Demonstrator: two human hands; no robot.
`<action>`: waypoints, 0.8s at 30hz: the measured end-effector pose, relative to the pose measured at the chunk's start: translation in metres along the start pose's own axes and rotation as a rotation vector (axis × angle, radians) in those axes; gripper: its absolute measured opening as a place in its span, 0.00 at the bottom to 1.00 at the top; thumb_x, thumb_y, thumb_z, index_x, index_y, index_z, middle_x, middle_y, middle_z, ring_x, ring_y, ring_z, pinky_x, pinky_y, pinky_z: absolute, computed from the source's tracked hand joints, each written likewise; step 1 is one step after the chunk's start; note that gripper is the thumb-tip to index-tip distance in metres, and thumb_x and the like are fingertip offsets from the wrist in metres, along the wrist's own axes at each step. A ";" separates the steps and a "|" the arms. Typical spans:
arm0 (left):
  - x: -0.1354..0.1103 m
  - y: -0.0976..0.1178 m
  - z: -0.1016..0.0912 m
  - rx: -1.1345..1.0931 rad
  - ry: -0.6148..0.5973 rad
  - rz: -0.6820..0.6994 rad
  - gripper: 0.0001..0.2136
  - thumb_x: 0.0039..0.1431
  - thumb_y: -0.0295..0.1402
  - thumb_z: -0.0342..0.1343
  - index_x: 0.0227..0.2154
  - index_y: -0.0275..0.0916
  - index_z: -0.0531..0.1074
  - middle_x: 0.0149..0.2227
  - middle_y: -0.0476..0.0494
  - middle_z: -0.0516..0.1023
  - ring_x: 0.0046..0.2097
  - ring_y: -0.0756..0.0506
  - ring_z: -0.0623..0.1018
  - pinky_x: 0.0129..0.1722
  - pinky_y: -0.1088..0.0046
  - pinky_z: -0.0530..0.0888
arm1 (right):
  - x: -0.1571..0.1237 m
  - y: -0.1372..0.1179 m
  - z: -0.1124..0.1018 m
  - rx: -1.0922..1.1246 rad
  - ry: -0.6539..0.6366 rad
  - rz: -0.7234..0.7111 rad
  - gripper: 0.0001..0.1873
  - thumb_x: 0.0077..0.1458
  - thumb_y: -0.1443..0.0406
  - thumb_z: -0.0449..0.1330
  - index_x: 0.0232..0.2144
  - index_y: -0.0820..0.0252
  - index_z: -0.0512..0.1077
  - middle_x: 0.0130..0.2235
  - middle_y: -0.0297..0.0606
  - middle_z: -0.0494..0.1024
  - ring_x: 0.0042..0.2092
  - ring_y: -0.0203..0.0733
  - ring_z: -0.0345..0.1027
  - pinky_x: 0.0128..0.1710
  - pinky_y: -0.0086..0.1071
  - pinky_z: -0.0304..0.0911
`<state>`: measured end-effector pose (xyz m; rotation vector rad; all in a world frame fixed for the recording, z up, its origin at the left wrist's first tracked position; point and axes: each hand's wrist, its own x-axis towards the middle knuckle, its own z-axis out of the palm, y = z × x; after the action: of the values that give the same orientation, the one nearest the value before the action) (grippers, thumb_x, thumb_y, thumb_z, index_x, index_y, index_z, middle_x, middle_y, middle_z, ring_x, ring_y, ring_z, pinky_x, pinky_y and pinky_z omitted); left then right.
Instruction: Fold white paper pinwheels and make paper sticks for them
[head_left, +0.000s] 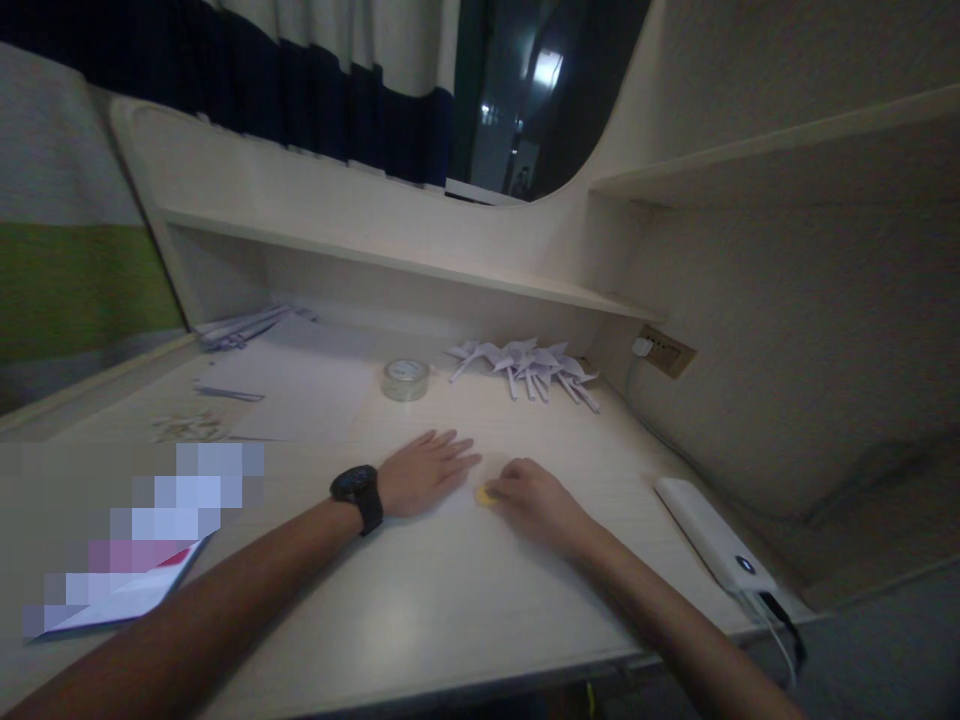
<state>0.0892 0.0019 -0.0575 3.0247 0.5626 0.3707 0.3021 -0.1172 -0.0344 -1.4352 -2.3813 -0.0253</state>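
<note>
My left hand (424,475) lies flat on the pale desk (420,610), palm down with fingers stretched out; a black watch (358,490) is on that wrist. Just right of its fingertips, my right hand (536,500) is closed in a pinch on a small yellow piece (486,494) at the desktop. Its exact kind is hard to make out, as fingers cover part of it. Beyond the hands stands a roll of clear tape (406,380). Several white paper pinwheels (529,362) with rolled paper sticks lie in a group farther back on the right.
White paper sheets (300,375) lie at the back left, near folded paper strips (244,328) and small scattered bits (191,425). A white power bank (712,535) with cables is at the right edge. A partly blurred-out tablet-like object (127,605) sits at the left front.
</note>
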 end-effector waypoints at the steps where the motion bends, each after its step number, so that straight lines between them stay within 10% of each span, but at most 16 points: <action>1: 0.000 0.000 -0.001 0.002 -0.004 0.001 0.22 0.68 0.43 0.30 0.61 0.52 0.55 0.64 0.48 0.56 0.64 0.41 0.54 0.60 0.56 0.50 | -0.002 -0.001 -0.001 -0.001 -0.008 0.000 0.07 0.57 0.66 0.58 0.38 0.59 0.74 0.35 0.39 0.72 0.37 0.40 0.63 0.38 0.31 0.58; 24: -0.002 0.004 -0.004 0.018 0.011 0.008 0.22 0.68 0.43 0.30 0.61 0.50 0.54 0.65 0.48 0.54 0.65 0.41 0.54 0.60 0.57 0.49 | -0.002 0.001 -0.003 0.073 0.031 -0.069 0.12 0.57 0.69 0.56 0.43 0.58 0.74 0.39 0.43 0.74 0.40 0.43 0.64 0.41 0.34 0.60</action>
<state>0.0876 -0.0025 -0.0542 3.0451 0.5579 0.3852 0.3046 -0.1185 -0.0322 -1.3104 -2.3802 0.0208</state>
